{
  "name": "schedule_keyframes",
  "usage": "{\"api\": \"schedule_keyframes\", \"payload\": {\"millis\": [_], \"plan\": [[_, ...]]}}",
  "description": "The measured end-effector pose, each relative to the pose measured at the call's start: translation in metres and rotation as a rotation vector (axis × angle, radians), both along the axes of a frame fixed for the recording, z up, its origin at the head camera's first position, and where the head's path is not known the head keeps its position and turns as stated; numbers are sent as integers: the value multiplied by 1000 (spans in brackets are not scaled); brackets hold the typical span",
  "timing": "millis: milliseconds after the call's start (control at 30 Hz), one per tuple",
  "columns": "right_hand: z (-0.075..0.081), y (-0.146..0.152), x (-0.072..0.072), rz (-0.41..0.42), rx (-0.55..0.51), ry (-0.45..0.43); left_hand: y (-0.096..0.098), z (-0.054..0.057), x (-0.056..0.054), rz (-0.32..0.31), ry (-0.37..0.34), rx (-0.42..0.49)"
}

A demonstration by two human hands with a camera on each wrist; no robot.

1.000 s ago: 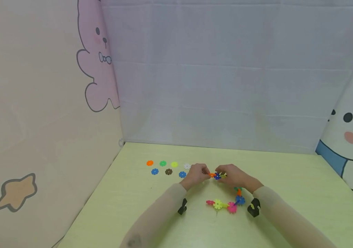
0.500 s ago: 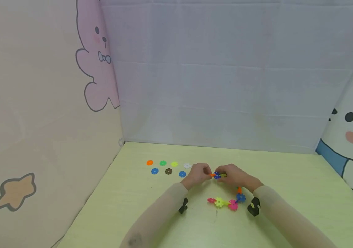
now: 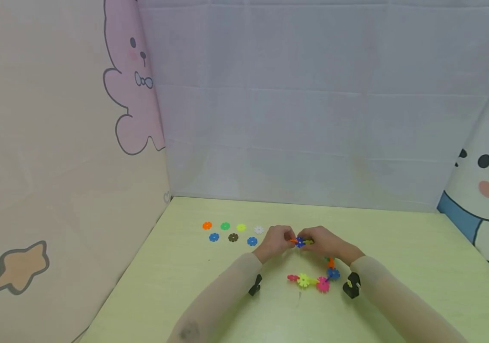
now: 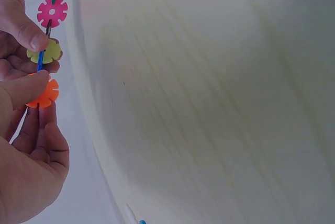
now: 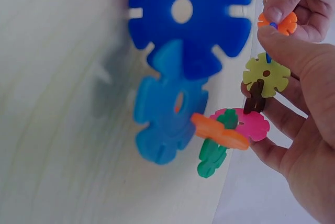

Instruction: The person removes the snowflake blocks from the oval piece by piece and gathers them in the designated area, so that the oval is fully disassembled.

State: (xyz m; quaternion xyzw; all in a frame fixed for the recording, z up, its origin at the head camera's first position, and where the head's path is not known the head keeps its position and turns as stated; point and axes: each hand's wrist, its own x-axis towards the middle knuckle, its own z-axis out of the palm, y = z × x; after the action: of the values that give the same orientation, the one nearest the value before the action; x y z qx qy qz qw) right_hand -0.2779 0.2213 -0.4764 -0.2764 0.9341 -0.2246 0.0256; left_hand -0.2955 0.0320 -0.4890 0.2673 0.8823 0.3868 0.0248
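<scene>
My left hand pinches an orange notched snowflake disc between thumb and fingers. That disc meets a dark blue snowflake disc, seen edge-on in both wrist views. My right hand grips the chain of linked discs there, its thumb at the blue disc and fingers behind the yellow disc. Beyond them come a brown disc, a pink disc, green and orange ones, then blue discs. The chain curves under my right wrist to a red disc at its free end.
Loose discs lie flat in two rows left of my hands, including an orange one, a brown one and a white one. A pale curtain closes off the table's back edge; a printed cloth hangs at the left.
The orange disc in my left hand has tilted and looks thinner in the head view. The chain's free end has shifted slightly right. Both hands stay nearly in place.
</scene>
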Motion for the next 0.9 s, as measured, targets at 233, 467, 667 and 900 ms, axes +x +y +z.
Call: {"api": "schedule_keyframes", "payload": {"millis": [233,467,667,900], "plan": [[1,0,0,-4,0,-16,0,-4,-3,-6,13,-18],[0,0,0,1,0,-12,0,-4,-2,-12,90,-50],[2,1,0,17,4,-1,-1,-4,-3,-5,123,-82],[2,2,2,-35,19,-3,-11,-5,-6,-46,111,-39]]}}
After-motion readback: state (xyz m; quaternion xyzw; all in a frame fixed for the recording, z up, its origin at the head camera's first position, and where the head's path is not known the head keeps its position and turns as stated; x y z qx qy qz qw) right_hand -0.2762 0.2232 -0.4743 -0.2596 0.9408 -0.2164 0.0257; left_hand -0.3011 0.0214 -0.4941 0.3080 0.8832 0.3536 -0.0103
